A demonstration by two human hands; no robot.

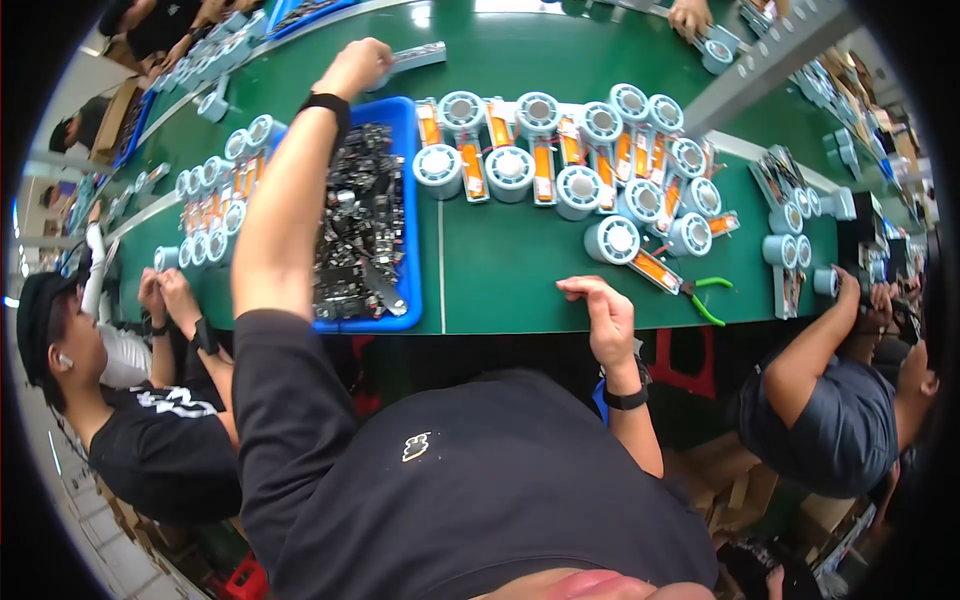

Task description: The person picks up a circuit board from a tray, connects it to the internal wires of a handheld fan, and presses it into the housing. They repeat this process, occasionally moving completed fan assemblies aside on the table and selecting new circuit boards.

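Head view: my left arm stretches across the green table, its forearm over the left part of a blue tray filled with small black parts. My left hand is beyond the tray, at a pale blue piece whose straight handle points to the right. The fingers are bent beside its near end, but my own hand hides the contact, so I cannot tell whether they grip it.

My right hand hangs at the table's near edge, loosely open with the fingers half curled, and I see nothing in it. There is a dark band on each of my wrists.

Right of the tray sits a crowd of pale blue round-headed units, many with an orange strip in the handle. The nearest of them lies just beyond my right hand, and beside its handle rest green-handled pliers.

To my left, a co-worker has both hands close together by another group of pale blue units. To my right, another person has a hand at a pale blue part near the table's edge.
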